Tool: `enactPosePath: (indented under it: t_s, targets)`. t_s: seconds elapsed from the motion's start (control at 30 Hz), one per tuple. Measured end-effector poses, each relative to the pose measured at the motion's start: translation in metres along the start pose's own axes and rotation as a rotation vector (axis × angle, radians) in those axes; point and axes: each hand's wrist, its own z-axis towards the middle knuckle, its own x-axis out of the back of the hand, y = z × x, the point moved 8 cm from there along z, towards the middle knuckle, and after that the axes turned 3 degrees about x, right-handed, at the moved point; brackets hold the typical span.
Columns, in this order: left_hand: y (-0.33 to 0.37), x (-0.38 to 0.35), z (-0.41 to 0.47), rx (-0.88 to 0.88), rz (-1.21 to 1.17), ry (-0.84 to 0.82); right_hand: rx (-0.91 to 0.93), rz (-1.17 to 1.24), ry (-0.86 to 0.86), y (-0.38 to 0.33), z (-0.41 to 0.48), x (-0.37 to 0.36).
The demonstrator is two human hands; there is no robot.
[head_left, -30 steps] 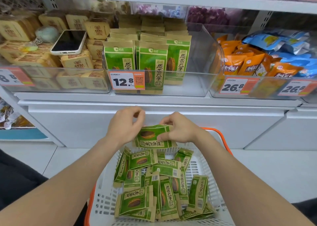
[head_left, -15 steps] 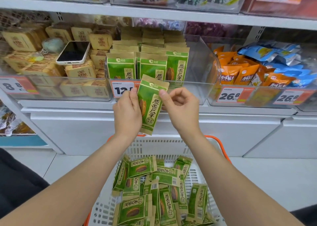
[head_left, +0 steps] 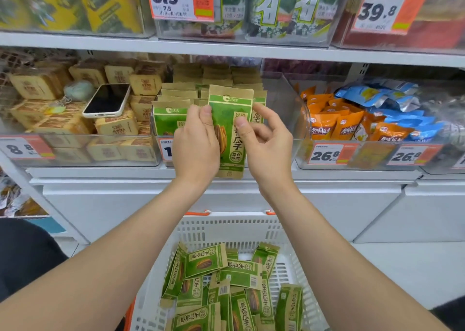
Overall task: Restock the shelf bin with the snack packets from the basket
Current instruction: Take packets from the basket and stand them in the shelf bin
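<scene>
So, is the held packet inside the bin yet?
Out: packet hangs upright before the bin front, pinched by left hand and right hand.

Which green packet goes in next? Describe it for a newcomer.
On the middle shelf, the clear bin sits between boxes bearing a phone and orange bags. The held packet stands upright before its front wall, pinched by the left hand and right hand. Unlike the stocked packets, it is outside the bin, its bottom level with the shelf edge.
</scene>
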Motion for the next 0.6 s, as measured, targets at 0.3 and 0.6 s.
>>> enactPosePath:
  t_s: [0.3,0.6]
  targets:
    - [0.046,-0.014,0.039,-0.34,0.262,-0.095,0.331,-0.211,0.166,-0.054,0.043,0.031]
    - [0.014,-0.05,0.037,-0.393,0.659,-0.419,0.143,-0.659,-0.03,0.0,0.068,0.03]
